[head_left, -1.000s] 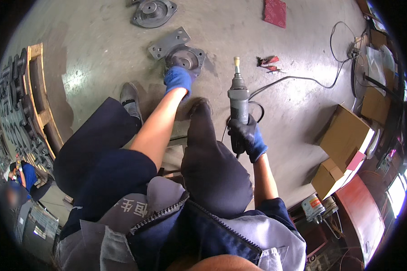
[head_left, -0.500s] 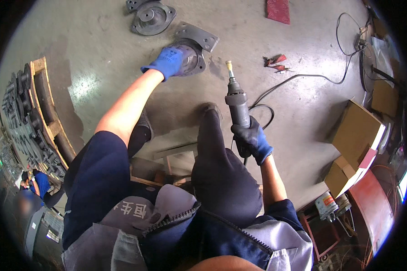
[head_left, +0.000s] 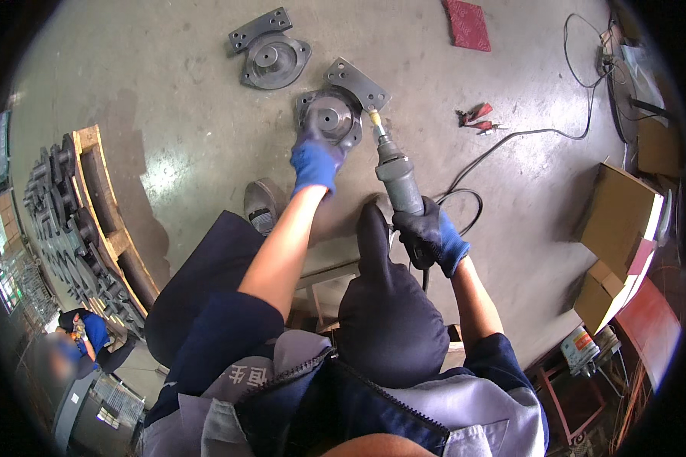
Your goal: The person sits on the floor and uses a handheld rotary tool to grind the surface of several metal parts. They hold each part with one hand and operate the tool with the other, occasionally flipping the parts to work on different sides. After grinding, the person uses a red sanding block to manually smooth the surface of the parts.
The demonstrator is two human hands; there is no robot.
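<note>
In my right hand (head_left: 433, 236), gloved in black and blue, is a dark handheld die grinder (head_left: 400, 183), closed around its rear body. Its narrow pale tip (head_left: 375, 119) points away from me and reaches the near-right corner of a dark drilled plate (head_left: 351, 78); whether it touches cannot be told. The plate adjoins a round flanged metal casting (head_left: 335, 113) on the floor. Over this casting's near left side lies my left hand (head_left: 316, 156), gloved alike, its fingers smeared by motion. Farther left sits a second flanged casting (head_left: 276, 62) with its drilled plate (head_left: 260, 30).
Red-handled pliers (head_left: 478, 118) and a red sheet (head_left: 469, 25) lie on the floor. A black cable (head_left: 511, 137) loops to the right, near cardboard boxes (head_left: 621, 209). Stacked metal parts on a wooden pallet (head_left: 103, 198) stand left; another person (head_left: 91, 331) crouches behind.
My left hand has slid toward me over the casting, uncovering its round centre. The grinder's tip has come closer to the plate's corner. The whole view has shifted.
</note>
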